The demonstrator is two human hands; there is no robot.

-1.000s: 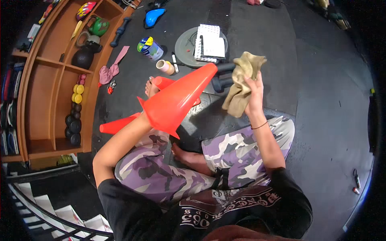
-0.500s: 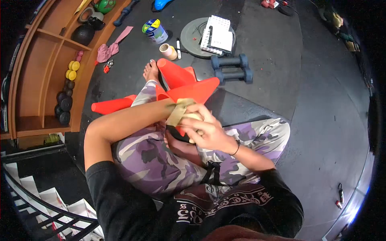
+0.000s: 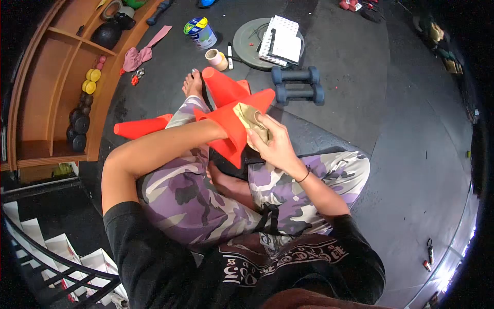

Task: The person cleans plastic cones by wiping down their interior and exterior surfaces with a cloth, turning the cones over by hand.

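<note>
My left forearm (image 3: 180, 136) reaches into the wide end of an orange cone (image 3: 230, 114), which tilts up to the right above my crossed legs. The left hand is hidden inside it. My right hand (image 3: 278, 144) is closed on a crumpled tan cloth (image 3: 250, 119) and presses it to the cone's outer side. Just behind, a second orange cone (image 3: 222, 85) leans with its narrow end up and left. Another orange cone (image 3: 144, 127) lies on its side to the left, beyond my left forearm.
Two blue dumbbells (image 3: 298, 93) lie ahead on the dark floor (image 3: 350, 98). Behind them a notebook (image 3: 280, 44) rests on a grey disc (image 3: 247, 51). A tin (image 3: 200, 35), tape rolls (image 3: 216, 60) and a marker (image 3: 230, 56) stand near my foot. A wooden shelf (image 3: 56, 92) runs along the left.
My left hand has gone from under the cloth into the cone's wide end. My right hand has moved up and right with the cloth, onto the cone's outside.
</note>
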